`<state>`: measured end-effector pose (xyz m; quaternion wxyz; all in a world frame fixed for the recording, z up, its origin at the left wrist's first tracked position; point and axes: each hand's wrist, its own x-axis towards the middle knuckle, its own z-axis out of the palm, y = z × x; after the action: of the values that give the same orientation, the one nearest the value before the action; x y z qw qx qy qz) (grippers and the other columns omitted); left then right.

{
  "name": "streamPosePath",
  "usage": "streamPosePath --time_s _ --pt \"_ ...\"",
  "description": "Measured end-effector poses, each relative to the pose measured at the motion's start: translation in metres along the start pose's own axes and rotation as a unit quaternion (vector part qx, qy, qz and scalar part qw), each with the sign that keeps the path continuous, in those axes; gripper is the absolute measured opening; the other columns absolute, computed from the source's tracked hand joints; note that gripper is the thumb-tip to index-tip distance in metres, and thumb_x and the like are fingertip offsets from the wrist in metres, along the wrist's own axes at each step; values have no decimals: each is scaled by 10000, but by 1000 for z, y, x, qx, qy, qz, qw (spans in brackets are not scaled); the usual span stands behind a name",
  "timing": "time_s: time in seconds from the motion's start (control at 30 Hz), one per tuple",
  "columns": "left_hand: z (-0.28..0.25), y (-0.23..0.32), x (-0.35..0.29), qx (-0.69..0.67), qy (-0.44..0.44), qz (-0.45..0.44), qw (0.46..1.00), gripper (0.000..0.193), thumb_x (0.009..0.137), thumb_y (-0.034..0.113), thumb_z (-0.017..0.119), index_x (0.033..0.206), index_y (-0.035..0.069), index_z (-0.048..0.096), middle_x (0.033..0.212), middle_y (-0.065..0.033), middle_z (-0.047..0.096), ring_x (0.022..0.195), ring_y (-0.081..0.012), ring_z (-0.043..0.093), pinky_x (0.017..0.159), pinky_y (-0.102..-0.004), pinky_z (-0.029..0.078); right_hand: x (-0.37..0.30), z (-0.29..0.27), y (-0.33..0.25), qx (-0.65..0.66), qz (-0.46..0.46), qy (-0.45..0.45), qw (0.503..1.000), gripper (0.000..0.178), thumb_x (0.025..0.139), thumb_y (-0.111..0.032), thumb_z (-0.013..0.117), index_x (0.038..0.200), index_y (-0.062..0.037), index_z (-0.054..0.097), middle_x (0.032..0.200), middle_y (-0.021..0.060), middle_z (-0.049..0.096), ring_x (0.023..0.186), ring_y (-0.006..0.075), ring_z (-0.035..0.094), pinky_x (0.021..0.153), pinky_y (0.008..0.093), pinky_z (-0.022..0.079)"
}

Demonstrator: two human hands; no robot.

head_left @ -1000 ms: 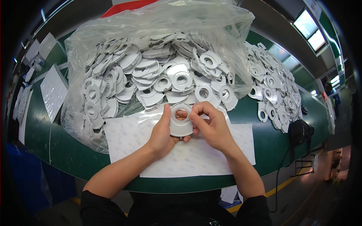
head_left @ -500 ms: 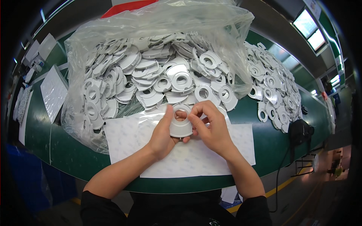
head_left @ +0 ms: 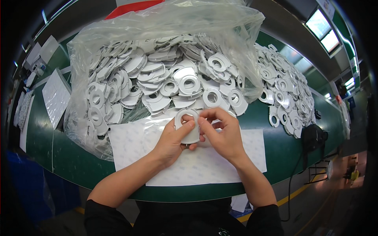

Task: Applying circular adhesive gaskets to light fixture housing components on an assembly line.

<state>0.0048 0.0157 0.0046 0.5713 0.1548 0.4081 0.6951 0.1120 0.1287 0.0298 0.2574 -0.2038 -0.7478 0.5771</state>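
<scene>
Between my hands, above the white sheets, is a light grey plastic part (head_left: 191, 136) with a large round hole and a wider curved end toward me. My left hand (head_left: 172, 142) grips it from the left, the thumb lying across its face by the hole and fingers behind it. On the right edge, my right hand (head_left: 222, 133) pinches the part between thumb and curled index finger. White printed paper sheets (head_left: 212, 167) lie beneath both hands. Just beyond, a big heap of matching grey parts (head_left: 151, 74) spills out of a clear plastic bag (head_left: 173, 17).
A second heap of the same parts (head_left: 285, 86) lies on the green table (head_left: 252, 124) at the right. Near it sits a black object (head_left: 314, 137) with a cable hanging down. A wrapped white stack (head_left: 56, 96) stands at the left, and a red bin (head_left: 134, 8) behind the bag.
My left thumb has moved from the part's left edge onto its face beside the hole. The part has tilted slightly, and my right hand has barely shifted.
</scene>
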Motion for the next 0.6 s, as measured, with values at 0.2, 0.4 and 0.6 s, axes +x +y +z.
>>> streamPosePath --time_s 0.2,0.4,0.6 --pt "2 -3 -2 59 6 -7 998 187 939 229 521 1004 59 478 897 -101 595 746 -155 614 529 -255 439 3 -9 -1 36 40 18 998 229 854 -83 610 1027 66 626 760 70 631 571 83 599 499 189 455" --pt "0 -6 -1 111 -37 13 993 211 955 207 488 1072 31 486 911 -103 597 760 -141 615 511 -227 444 2 -9 -4 59 96 -5 994 168 842 -75 612 900 77 656 668 65 618 523 91 592 457 204 444" --pt "2 -4 -2 124 -57 13 991 270 967 187 465 1185 36 415 918 -100 598 762 -146 618 501 -216 438 2 -8 -2 -9 83 18 996 142 794 -77 647 826 61 652 635 44 618 493 81 583 424 193 398"
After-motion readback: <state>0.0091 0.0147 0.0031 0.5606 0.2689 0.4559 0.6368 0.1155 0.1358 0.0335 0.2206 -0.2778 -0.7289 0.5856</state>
